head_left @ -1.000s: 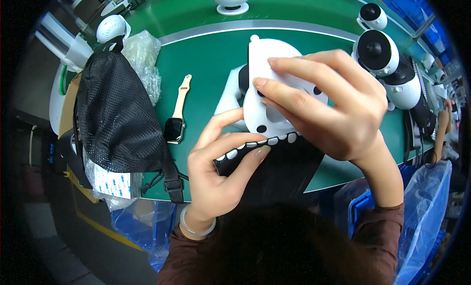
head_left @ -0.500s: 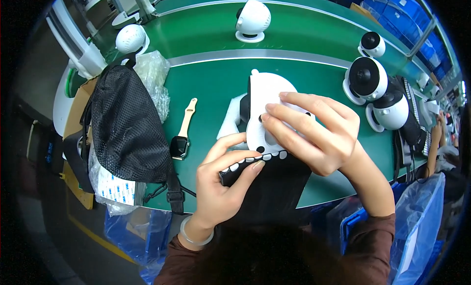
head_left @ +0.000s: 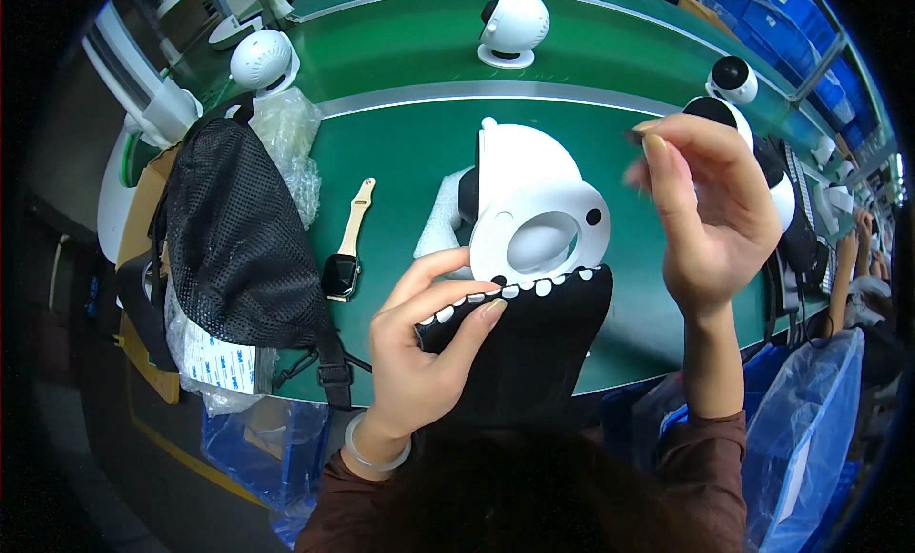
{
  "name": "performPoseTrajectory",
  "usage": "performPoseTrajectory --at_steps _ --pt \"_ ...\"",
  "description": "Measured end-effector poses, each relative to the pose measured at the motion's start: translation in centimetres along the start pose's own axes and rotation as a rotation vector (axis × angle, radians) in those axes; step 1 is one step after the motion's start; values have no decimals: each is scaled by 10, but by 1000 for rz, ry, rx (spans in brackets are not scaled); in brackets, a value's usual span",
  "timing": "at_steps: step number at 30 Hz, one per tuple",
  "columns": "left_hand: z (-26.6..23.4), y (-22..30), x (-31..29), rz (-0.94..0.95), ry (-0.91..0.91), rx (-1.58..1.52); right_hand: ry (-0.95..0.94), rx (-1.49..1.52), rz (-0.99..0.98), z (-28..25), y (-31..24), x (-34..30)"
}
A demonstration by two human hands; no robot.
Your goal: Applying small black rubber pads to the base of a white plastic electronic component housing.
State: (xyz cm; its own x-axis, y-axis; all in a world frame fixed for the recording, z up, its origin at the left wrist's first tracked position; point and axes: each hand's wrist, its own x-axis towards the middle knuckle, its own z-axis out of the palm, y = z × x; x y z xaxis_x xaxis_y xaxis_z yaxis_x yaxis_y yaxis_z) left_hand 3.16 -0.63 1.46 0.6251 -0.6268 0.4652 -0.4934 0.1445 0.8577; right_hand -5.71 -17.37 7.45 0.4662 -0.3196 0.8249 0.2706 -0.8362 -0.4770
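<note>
My left hand [head_left: 424,339] pinches the edge of a black sheet [head_left: 534,339] between thumb and fingers. White tabs line the sheet's upper edge. Against that edge rests a white rounded camera [head_left: 524,158], tipped so that its ring-shaped base [head_left: 491,243] faces me. Black round pads sit on the base at its right and lower left; at its upper left is a bare, faint round spot. To the right of the camera, my right hand [head_left: 710,210] is raised, thumb and forefinger closed on a small dark piece [head_left: 634,136]. Its exact shape is blurred.
A smartwatch [head_left: 341,275] and white foam wrap [head_left: 440,220] lie on the green table. At left are a black mesh bag [head_left: 238,239] and bubble wrap [head_left: 286,134]. More white cameras [head_left: 515,24] stand at the back and right, beside a keyboard [head_left: 796,186].
My right hand has lifted off the camera base and moved right and up with the small dark piece. The black pad at the base's upper left no longer shows. My left hand keeps its hold.
</note>
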Motion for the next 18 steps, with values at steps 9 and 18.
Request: performPoseTrajectory --at_steps 9,18 --pt "-1 -2 -1 13 -1 -3 -169 640 540 -6 -13 -15" --pt "-1 -3 0 23 -20 11 -151 345 503 -5 -14 -16"
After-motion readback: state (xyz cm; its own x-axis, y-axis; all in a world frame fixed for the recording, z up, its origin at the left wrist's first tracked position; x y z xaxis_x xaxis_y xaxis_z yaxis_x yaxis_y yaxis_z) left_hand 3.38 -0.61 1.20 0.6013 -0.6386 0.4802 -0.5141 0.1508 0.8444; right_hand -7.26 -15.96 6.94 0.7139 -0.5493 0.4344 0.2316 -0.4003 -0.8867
